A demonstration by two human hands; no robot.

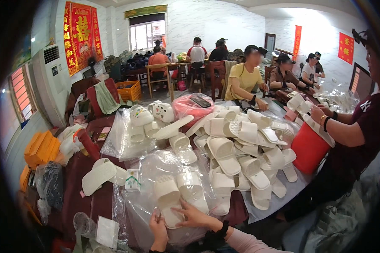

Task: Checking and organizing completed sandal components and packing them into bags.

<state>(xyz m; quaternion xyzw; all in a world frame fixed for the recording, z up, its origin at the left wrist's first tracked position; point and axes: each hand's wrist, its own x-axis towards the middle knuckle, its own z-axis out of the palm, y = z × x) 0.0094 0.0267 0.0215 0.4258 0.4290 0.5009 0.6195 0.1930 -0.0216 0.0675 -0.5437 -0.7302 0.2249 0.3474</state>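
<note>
A white slide slipper (168,198) lies toe away on clear plastic (145,198) in front of me. My right hand (195,216) reaches over its heel part from the right, fingers stretched out and apart, touching the sole. At the slipper's lower left edge is my left hand (158,230), its fingers curled together; what they pinch, if anything, is hidden. Just right of this slipper, a second white slide (191,192) lies alongside it on the plastic. A white box with a green mark (132,180) stands left of the pair.
White slides are heaped (240,147) to the right. Two more slides (101,175) lie left on the dark red table (82,202). White clogs (161,111) and a phone (200,100) on a pink bundle sit farther back. A person (346,126) handles slides beside a red stool (310,147).
</note>
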